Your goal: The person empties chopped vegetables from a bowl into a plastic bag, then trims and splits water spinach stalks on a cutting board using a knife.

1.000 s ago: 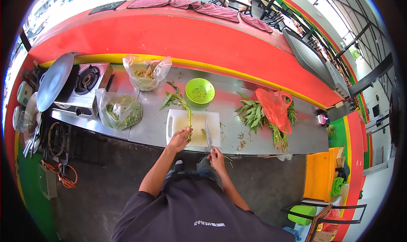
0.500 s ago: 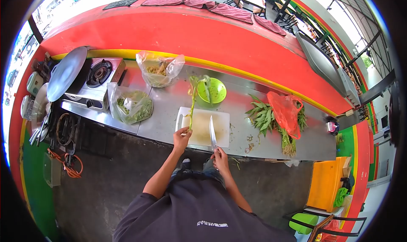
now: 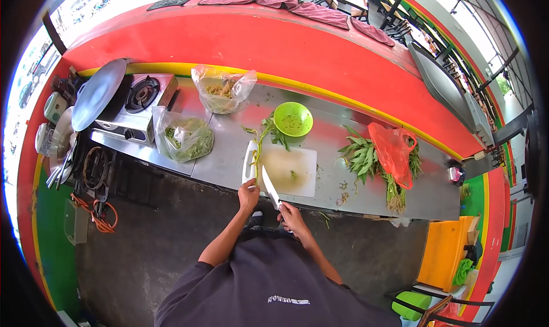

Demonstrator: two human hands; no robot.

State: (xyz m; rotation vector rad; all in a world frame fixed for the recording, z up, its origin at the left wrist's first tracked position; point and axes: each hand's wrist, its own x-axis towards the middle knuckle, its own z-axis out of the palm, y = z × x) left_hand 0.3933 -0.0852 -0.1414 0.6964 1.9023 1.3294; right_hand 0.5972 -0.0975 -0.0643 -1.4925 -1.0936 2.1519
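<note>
Two bare hands work over a white cutting board on a stainless-steel counter. The left hand pinches the lower end of a long leafy stalk (water spinach, by the look of it), which runs along the board's nine o'clock side, its leaves reaching toward twelve o'clock beside a lime-green bowl. The right hand grips a kitchen knife by its handle, blade tip toward eleven o'clock and close to the stalk; whether steel meets stem cannot be told.

Some cutting appears done: small green bits lie in the bowl, a little chopped piece sits on the board, and trimmings litter the counter at four o'clock. Much looks undone. The stalk in hand is long and leafy, and at three o'clock a thick bundle of greens lies seemingly uncut, partly under a red plastic bag. A clear bag of green pieces stands toward ten o'clock; who cut those, the view does not say. The work seems partway, nearer its start than its finish.
</note>
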